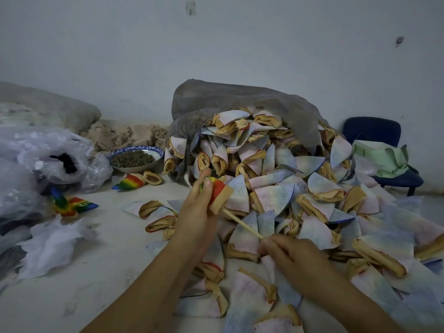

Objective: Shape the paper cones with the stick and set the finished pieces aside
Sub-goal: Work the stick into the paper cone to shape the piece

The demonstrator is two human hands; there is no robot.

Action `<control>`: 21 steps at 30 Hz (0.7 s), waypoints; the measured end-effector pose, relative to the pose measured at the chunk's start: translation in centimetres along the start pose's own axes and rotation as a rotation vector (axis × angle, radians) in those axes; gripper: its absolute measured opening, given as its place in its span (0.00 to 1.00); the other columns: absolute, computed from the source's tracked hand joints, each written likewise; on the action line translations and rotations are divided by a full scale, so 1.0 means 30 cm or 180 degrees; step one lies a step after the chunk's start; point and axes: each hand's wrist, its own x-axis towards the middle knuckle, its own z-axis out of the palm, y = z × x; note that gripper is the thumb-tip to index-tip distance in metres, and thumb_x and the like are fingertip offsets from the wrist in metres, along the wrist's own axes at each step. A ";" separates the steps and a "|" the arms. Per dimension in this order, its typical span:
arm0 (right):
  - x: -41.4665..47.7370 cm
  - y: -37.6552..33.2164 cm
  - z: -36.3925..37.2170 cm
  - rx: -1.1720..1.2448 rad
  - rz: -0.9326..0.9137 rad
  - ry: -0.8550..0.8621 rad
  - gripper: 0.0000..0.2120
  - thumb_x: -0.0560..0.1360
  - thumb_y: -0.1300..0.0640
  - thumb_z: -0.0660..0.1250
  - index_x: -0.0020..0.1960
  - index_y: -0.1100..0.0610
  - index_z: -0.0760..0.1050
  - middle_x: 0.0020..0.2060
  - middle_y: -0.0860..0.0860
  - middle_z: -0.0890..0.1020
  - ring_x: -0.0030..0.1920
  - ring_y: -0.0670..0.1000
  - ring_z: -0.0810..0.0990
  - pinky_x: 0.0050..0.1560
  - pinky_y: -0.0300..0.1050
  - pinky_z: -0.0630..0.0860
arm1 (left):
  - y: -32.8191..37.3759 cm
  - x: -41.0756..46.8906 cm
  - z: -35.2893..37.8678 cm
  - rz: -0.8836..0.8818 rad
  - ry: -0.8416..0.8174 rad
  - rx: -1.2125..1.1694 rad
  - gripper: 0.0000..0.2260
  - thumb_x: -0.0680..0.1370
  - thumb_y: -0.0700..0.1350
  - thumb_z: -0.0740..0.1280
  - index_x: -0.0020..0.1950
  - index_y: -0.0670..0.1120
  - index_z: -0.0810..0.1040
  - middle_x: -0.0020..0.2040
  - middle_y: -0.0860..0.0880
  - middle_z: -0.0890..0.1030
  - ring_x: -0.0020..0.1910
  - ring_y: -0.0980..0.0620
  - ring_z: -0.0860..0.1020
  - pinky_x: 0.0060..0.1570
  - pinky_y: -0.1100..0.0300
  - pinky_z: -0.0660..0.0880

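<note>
Well left of grip: finished rainbow cones [131, 182]. L hand [194, 212] clasps rainbow cone [217, 192], stick [240, 223] poked into its open end. R hand [296, 257] pinches stick's other end. Unshaped pile [300, 188] behind & right of grip.

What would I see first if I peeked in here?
A huge pile of pale folded cones spills out of a grey sack in the middle and to the right. In front of it, the left hand grips a rainbow cone while the right hand holds a stick poked into it. A few more rainbow cones lie to the left.
</note>
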 end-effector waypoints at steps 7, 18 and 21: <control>0.007 0.004 0.025 -0.0198 -0.0110 0.0178 0.15 0.80 0.48 0.56 0.44 0.54 0.77 0.35 0.52 0.80 0.36 0.49 0.77 0.40 0.52 0.73 | 0.001 -0.012 0.005 0.0087 0.0084 0.0242 0.14 0.84 0.49 0.54 0.57 0.46 0.77 0.54 0.44 0.84 0.54 0.48 0.83 0.47 0.58 0.79; 0.005 -0.009 0.040 0.0044 -0.0071 0.0098 0.13 0.74 0.39 0.50 0.40 0.42 0.69 0.33 0.37 0.77 0.33 0.43 0.75 0.32 0.36 0.67 | -0.003 -0.012 0.020 -0.0393 0.0226 -0.1372 0.17 0.86 0.45 0.50 0.60 0.37 0.73 0.57 0.37 0.82 0.59 0.43 0.81 0.52 0.55 0.80; 0.003 -0.003 0.045 0.0114 -0.0082 0.0089 0.12 0.74 0.38 0.50 0.39 0.41 0.68 0.33 0.36 0.76 0.32 0.43 0.74 0.31 0.35 0.66 | -0.003 -0.018 0.026 -0.0751 0.0271 -0.1825 0.19 0.86 0.46 0.51 0.59 0.35 0.76 0.58 0.37 0.82 0.57 0.44 0.82 0.55 0.55 0.76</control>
